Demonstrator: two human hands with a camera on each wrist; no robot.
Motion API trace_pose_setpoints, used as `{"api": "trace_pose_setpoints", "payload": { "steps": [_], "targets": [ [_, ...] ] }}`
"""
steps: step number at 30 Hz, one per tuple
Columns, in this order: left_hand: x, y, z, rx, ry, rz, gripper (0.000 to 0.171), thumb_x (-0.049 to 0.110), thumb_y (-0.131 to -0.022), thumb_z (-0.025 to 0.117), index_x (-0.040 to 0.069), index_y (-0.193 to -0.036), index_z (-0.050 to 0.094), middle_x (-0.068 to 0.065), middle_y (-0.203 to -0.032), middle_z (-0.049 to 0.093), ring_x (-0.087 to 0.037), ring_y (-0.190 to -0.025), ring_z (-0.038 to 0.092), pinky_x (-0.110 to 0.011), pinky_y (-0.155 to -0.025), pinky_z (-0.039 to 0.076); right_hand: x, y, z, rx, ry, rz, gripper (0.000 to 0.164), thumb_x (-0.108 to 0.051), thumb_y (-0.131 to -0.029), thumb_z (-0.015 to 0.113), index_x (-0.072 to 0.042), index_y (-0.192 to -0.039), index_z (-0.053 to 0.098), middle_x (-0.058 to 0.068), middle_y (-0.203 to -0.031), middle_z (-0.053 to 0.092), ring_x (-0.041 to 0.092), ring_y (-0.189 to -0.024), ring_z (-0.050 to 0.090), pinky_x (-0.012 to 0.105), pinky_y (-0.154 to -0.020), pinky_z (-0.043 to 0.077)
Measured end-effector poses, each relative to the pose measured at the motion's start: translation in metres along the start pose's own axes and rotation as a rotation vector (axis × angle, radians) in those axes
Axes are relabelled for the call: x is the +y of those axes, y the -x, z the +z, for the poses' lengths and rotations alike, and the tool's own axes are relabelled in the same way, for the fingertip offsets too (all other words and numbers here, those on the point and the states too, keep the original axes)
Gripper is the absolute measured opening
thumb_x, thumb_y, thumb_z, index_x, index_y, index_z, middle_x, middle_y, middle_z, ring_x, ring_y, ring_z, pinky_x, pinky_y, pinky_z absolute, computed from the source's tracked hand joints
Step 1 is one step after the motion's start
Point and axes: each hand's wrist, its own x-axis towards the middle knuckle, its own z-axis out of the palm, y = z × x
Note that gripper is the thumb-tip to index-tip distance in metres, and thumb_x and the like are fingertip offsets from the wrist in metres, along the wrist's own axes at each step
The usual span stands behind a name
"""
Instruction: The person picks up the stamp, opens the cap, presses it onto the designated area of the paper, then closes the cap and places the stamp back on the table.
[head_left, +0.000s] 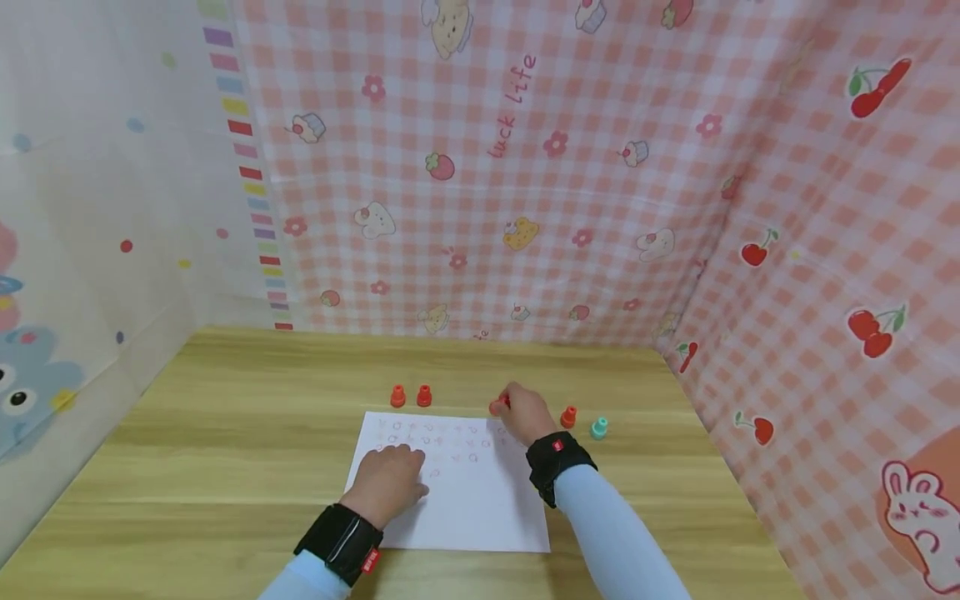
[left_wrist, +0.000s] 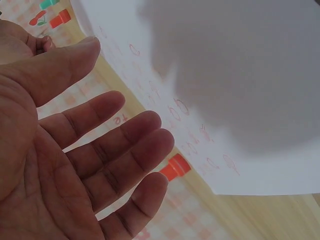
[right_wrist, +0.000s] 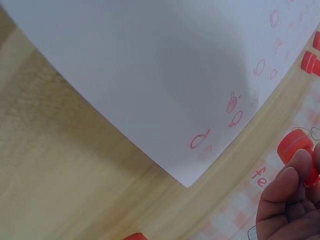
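"Where's the red stamp (head_left: 497, 407)?"

"Your right hand (head_left: 525, 414) pinches it near the far right corner of the paper (head_left: 472, 517), toward the far edge of the bench (head_left: 225, 433)."

"And the other?"

"Your left hand (head_left: 386, 482) is over the paper's left edge, fingers loosely parted."

Pink lettering, "luck life" (head_left: 501, 137), slants upward on the pink-and-white gingham cloth (head_left: 465, 200); lower on it, a partial word (right_wrist: 259, 176) reads "fe". Small red tags (head_left: 371, 560) on the black wristbands (head_left: 339, 535) carry white lettering too small to read.
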Motion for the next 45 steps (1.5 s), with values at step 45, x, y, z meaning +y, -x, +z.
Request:
{"api": "trace_pose_setpoints", "payload": {
  "steps": [45],
  "targets": [
    [0.003,-0.008,0.009,0.231,0.076,0.172,0.043,0.034,-0.079,0.084,0.006,-0.108,0.069,-0.01,-0.091,0.069,-0.027,-0.08,0.067,-0.044,-0.067,0.053,-0.016,0.085,0.029,-0.144,-0.519,0.135,0.014,-0.014,-0.098,0.062,-0.004,-0.107,0.063,0.006,-0.084,0.062,0.019,-0.067,0.055,0.031,-0.062,0.043]
  ]
}}
